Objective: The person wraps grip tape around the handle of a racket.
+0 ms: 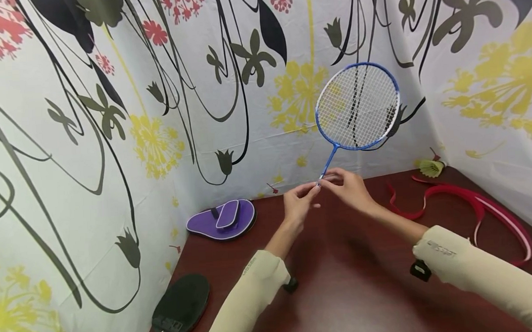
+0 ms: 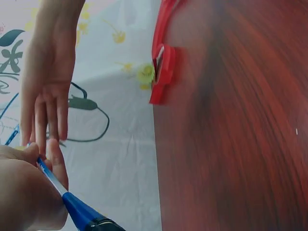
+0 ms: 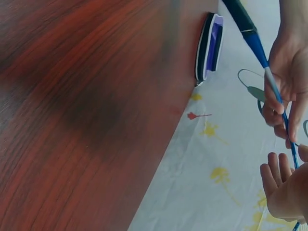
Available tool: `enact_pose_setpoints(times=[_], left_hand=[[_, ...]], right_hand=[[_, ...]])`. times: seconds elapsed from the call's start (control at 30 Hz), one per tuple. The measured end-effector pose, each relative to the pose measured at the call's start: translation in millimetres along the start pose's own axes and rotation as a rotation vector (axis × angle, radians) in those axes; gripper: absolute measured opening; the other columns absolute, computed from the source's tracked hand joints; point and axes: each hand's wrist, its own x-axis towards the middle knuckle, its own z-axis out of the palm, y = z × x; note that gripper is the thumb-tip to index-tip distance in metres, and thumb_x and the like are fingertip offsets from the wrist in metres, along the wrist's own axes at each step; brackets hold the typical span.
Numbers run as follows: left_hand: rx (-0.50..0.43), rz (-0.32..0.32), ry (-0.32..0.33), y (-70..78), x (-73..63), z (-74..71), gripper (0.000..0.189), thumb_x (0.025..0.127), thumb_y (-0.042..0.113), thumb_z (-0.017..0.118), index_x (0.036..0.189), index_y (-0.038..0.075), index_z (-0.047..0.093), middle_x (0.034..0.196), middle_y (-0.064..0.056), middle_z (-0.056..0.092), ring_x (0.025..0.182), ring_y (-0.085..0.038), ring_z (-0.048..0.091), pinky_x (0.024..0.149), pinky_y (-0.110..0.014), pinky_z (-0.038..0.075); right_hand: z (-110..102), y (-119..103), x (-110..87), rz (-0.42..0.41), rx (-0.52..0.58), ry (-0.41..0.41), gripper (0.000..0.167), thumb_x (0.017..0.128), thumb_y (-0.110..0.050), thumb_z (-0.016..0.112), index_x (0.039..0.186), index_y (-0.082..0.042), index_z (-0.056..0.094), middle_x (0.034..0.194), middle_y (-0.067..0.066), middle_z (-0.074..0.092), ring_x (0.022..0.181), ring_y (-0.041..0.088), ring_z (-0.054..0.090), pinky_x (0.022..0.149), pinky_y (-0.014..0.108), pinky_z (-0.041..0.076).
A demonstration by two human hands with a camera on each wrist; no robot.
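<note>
A badminton racket point(image 1: 329, 159) with a blue and white frame is held up above the table, its head tilted up to the right. My left hand point(image 1: 300, 202) pinches the shaft between thumb and fingers. In the left wrist view, the blue cone and dark handle point(image 2: 85, 211) extend below that hand. Just beyond it, my right hand point(image 1: 348, 188) pinches the shaft nearer the racket head with thumb and forefinger. The other fingers of the right hand are straight and spread in the right wrist view. The two hands almost meet.
A purple paddle case point(image 1: 201, 224) lies at the table's back left. In front of it is a black table tennis paddle point(image 1: 182, 301). On the right, a red strap point(image 1: 468, 193) curls over the dark wood table point(image 1: 343, 296), with a yellow shuttlecock point(image 1: 431, 167) in the back corner. Patterned cloth surrounds the table.
</note>
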Motion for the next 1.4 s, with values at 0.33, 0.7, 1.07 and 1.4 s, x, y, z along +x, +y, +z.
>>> enact_pose_setpoints(times=[0.33, 0.7, 1.07, 1.4], left_hand=[[0.104, 0.038, 0.058, 2.5, -0.4, 11.4, 0.018, 0.091, 0.014, 0.082, 0.108, 0.007, 0.081, 0.097, -0.004, 0.078, 0.079, -0.009, 0.069, 0.074, -0.041, 0.063], [0.434, 0.126, -0.162, -0.5, -18.8, -30.3, 0.028, 0.090, 0.017, 0.084, 0.117, 0.011, 0.079, 0.096, -0.003, 0.078, 0.092, -0.019, 0.073, 0.081, -0.025, 0.057], [0.420, 0.052, -0.327, -5.4, -22.9, -56.9, 0.038, 0.091, 0.011, 0.082, 0.128, 0.013, 0.073, 0.107, -0.005, 0.076, 0.096, -0.021, 0.073, 0.081, -0.045, 0.063], [0.419, -0.011, -0.373, -12.4, -18.4, -61.6, 0.050, 0.087, 0.006, 0.084, 0.134, 0.014, 0.068, 0.108, -0.006, 0.075, 0.091, -0.018, 0.074, 0.078, -0.052, 0.062]], right_hand=[[-1.4, -10.3, 12.2, 0.034, 0.016, 0.003, 0.043, 0.102, -0.027, 0.070, 0.134, 0.002, 0.064, 0.114, 0.018, 0.076, 0.104, 0.034, 0.073, 0.088, 0.048, 0.058], [-9.5, -33.3, 40.0, -0.058, 0.050, -0.021, 0.043, 0.103, -0.023, 0.068, 0.140, -0.001, 0.061, 0.110, 0.017, 0.076, 0.095, 0.030, 0.076, 0.083, 0.038, 0.062], [0.7, -49.0, 58.7, -0.085, 0.091, -0.057, 0.042, 0.102, -0.022, 0.069, 0.139, -0.002, 0.063, 0.109, 0.018, 0.076, 0.094, 0.031, 0.075, 0.084, 0.042, 0.061], [6.1, -62.9, 72.8, -0.087, 0.102, -0.085, 0.042, 0.102, -0.020, 0.068, 0.142, -0.006, 0.062, 0.111, 0.018, 0.076, 0.095, 0.031, 0.074, 0.085, 0.046, 0.060]])
